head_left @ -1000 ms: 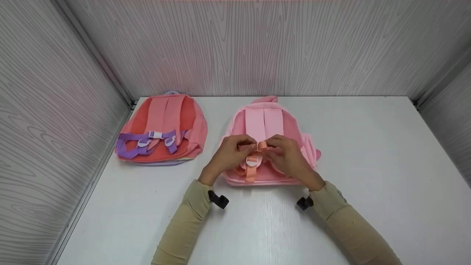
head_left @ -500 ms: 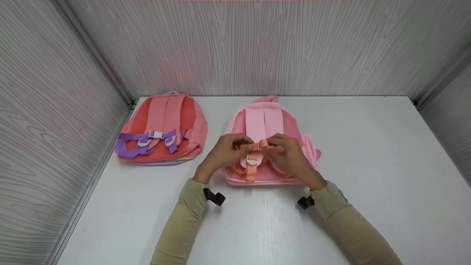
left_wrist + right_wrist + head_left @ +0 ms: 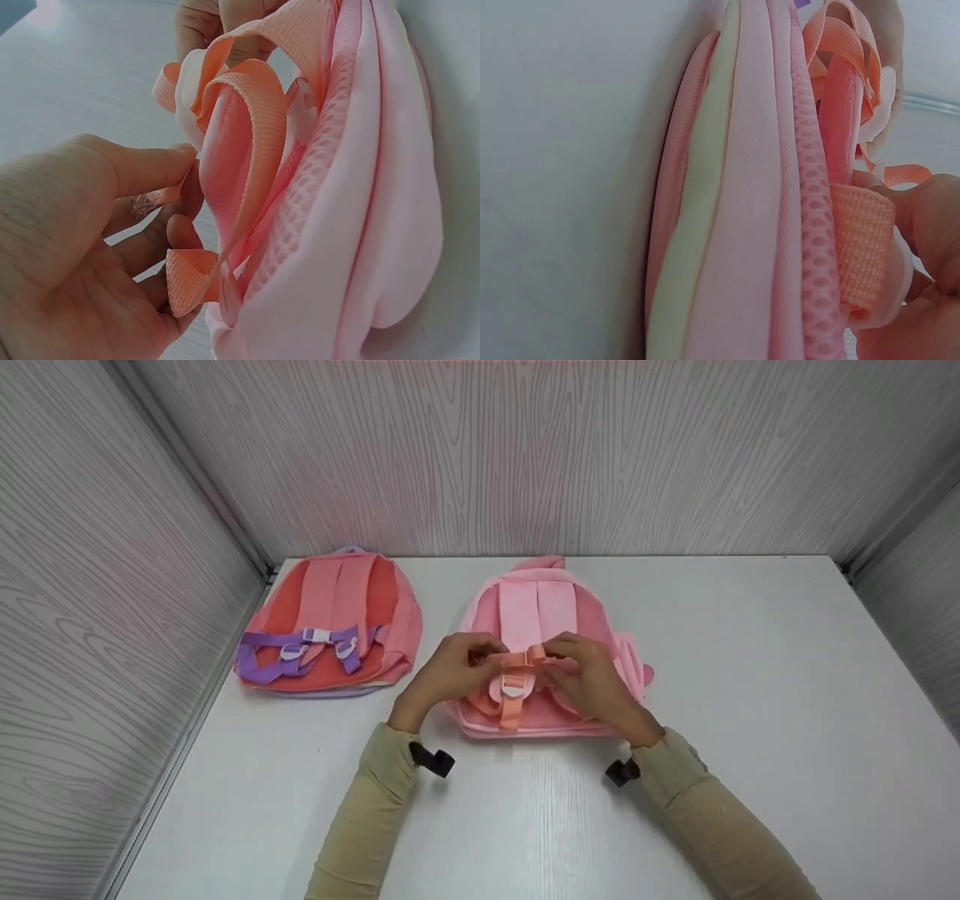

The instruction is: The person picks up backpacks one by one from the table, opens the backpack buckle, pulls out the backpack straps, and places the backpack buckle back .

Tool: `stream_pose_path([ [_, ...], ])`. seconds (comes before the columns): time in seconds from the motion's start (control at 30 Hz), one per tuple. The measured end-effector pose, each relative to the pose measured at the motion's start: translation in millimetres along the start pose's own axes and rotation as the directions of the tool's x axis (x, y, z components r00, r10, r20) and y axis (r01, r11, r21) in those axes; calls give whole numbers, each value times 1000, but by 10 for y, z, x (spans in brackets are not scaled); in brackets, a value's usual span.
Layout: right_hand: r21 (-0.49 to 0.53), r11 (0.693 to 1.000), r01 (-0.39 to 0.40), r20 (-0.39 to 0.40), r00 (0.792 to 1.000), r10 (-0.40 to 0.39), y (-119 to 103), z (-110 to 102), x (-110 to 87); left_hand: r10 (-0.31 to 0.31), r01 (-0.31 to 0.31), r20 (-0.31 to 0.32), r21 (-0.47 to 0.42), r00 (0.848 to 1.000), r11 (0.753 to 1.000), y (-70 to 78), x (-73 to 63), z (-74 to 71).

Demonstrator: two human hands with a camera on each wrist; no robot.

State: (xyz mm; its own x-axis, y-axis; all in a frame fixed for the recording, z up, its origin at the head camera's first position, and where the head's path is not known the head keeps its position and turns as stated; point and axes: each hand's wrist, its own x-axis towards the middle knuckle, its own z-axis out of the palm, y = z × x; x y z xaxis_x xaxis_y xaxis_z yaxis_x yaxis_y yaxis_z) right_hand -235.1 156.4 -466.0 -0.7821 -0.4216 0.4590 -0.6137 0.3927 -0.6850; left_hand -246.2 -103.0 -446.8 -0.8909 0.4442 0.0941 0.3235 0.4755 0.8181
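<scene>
A pink backpack (image 3: 556, 604) lies with its shoulder-strap side up in the head view. Between my hands runs an orange webbing strap (image 3: 514, 660) across the bag's lower half. My left hand (image 3: 455, 669) pinches this strap between thumb and fingers; its frayed end (image 3: 159, 198) shows in the left wrist view. On the other side, my right hand (image 3: 589, 679) pinches the strap near a small orange loop (image 3: 535, 653). Below the strap sits a pale adjuster buckle (image 3: 514, 685) with an orange tail. Fingers partly cover the strap at both ends.
A coral backpack (image 3: 390, 585) with purple webbing (image 3: 259, 671) and white buckles lies to the left on the white table (image 3: 750, 675). Grey wood-grain panels (image 3: 480, 457) stand at the back and both sides.
My left hand has moved a little to the left, and more orange strap shows between the two hands. My right hand and both backpacks have stayed nearly in place.
</scene>
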Motion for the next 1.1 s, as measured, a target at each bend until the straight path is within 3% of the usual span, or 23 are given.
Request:
stream_pose_path([
  [0.6, -11, 999, 41, -10, 999, -41, -5, 14, 22, 19, -19, -42, -1, 999, 1000, 1, 21, 39],
  [0.83, 2, 999, 34, -14, 999, -34, -8, 21, 10, -6, 5, -44, -14, 999, 1000, 21, 12, 66],
  [1.1, 16, 1000, 27, -11, 1000, -27, -3, 19, 13, 7, -8, -50, -29, 999, 1000, 20, 16, 83],
])
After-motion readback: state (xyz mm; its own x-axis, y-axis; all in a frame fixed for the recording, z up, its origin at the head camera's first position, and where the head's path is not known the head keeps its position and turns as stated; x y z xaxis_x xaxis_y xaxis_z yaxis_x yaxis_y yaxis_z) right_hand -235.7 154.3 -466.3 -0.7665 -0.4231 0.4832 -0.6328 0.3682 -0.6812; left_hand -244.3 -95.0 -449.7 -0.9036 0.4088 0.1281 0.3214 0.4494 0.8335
